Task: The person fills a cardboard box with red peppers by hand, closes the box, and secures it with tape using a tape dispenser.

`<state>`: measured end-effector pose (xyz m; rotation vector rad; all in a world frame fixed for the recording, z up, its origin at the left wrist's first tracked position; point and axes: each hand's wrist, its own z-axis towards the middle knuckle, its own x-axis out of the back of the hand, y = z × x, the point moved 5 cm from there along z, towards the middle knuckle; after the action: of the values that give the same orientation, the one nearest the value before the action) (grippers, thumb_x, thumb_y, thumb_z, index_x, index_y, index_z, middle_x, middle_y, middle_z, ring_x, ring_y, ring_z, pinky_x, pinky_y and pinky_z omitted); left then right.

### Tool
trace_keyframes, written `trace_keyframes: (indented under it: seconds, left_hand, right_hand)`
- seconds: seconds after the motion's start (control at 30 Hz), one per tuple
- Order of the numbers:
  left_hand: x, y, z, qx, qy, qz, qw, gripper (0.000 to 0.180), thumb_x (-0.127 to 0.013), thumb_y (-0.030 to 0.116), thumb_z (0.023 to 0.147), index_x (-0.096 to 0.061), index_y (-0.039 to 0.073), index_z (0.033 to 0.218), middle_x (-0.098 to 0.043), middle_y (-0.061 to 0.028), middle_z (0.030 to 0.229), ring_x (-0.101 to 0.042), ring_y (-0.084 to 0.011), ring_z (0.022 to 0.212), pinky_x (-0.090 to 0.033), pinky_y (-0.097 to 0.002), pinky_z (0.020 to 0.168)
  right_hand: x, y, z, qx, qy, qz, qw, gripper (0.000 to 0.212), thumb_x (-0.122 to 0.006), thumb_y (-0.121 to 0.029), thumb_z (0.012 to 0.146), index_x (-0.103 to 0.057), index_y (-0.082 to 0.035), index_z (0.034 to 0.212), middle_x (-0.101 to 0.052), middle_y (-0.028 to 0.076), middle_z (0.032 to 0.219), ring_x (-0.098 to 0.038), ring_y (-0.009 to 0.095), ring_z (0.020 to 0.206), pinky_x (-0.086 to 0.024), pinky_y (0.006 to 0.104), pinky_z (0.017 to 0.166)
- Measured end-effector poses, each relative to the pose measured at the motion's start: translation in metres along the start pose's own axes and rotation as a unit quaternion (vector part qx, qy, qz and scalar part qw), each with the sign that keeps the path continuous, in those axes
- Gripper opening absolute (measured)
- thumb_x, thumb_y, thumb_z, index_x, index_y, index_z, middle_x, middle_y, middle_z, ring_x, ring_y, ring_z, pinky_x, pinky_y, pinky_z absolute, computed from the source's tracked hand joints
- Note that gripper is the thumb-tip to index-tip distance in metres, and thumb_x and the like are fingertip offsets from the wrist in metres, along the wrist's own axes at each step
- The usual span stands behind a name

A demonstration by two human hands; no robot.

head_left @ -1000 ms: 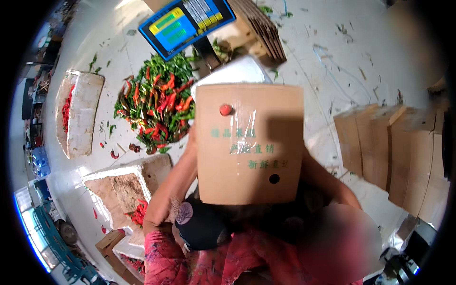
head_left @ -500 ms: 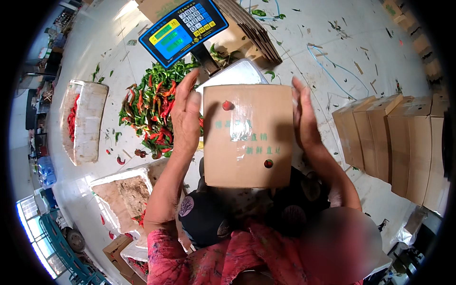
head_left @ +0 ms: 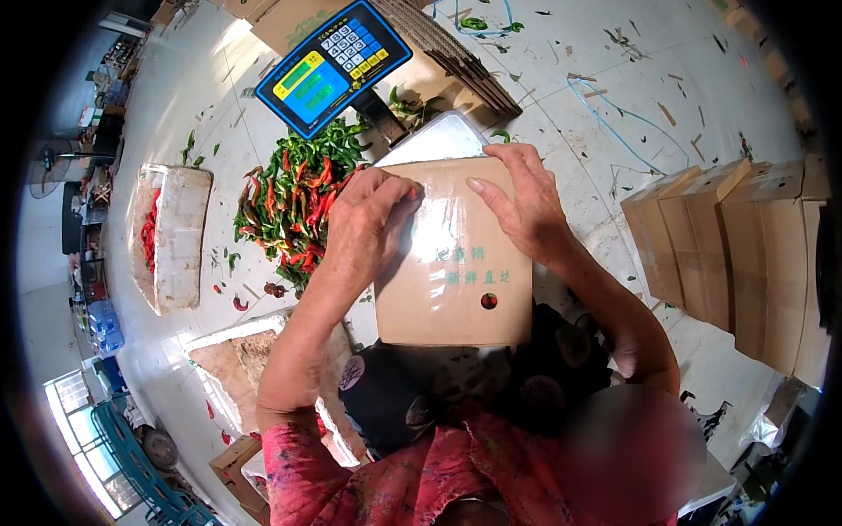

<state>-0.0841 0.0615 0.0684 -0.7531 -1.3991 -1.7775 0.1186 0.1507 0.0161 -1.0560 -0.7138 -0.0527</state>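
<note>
A closed cardboard carton point(head_left: 456, 316) with green print and two round holes stands in front of me on a scale's metal platform point(head_left: 438, 138). Bent over the carton's far left part, my left hand point(head_left: 364, 219) has its fingertips closed at the red pepper point(head_left: 413, 192) in the upper hole; the fingers mostly cover it. My right hand point(head_left: 526, 203) is open at the far right edge, thumb on the top and fingers together over the edge. Red and dark green show through the lower hole point(head_left: 488, 301).
The scale's blue display point(head_left: 333, 66) rises beyond the carton. Left of it lies a heap of red and green peppers point(head_left: 294, 197). White foam boxes point(head_left: 180, 241) stand further left. Cardboard cartons point(head_left: 719, 254) line the right, and flattened cardboard point(head_left: 465, 74) stands at the back.
Both hands have come in from beside the carton onto its top. My left fingers now cover the red pepper at the upper hole; my right hand has reached the far right edge.
</note>
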Motion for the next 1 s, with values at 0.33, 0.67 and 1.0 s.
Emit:
trace_keyframes:
  seconds: [0.33,0.67,1.0]
  left_hand:
    - [0.001,0.02,-0.001,-0.021,0.03,0.022,0.999,0.018,-0.075,-0.006,0.083,-0.069,0.002,0.098,-0.064,-0.0112,0.086,-0.066,-0.0279,0.075,-0.053,-0.0358,0.067]
    - [-0.001,0.012,0.007,-0.037,0.006,0.024,0.999,0.017,-0.075,-0.002,0.082,-0.07,0.004,0.097,-0.065,-0.0098,0.09,-0.063,-0.0317,0.089,-0.05,-0.0413,0.077]
    - [-0.048,-0.047,-0.017,0.251,0.089,-0.475,0.839,0.077,-0.037,0.065,0.105,-0.04,0.005,0.153,-0.049,-0.0178,0.149,-0.05,-0.0293,0.135,-0.039,-0.0401,0.116]
  right_hand:
    - [0.0,-0.002,-0.004,0.023,0.017,-0.05,0.998,0.049,-0.073,-0.03,0.093,-0.058,-0.004,0.131,-0.057,0.013,0.123,-0.059,0.033,0.112,-0.043,0.0468,0.093]
    - [0.004,0.0,0.0,-0.024,-0.017,-0.046,0.999,0.051,-0.071,-0.028,0.096,-0.055,-0.004,0.137,-0.057,0.019,0.128,-0.059,0.035,0.119,-0.046,0.0445,0.101]
    - [-0.032,0.025,-0.031,-0.239,-0.005,0.532,0.812,0.07,-0.028,-0.058,0.108,-0.031,-0.006,0.156,-0.048,0.013,0.148,-0.052,0.025,0.13,-0.041,0.0405,0.113]
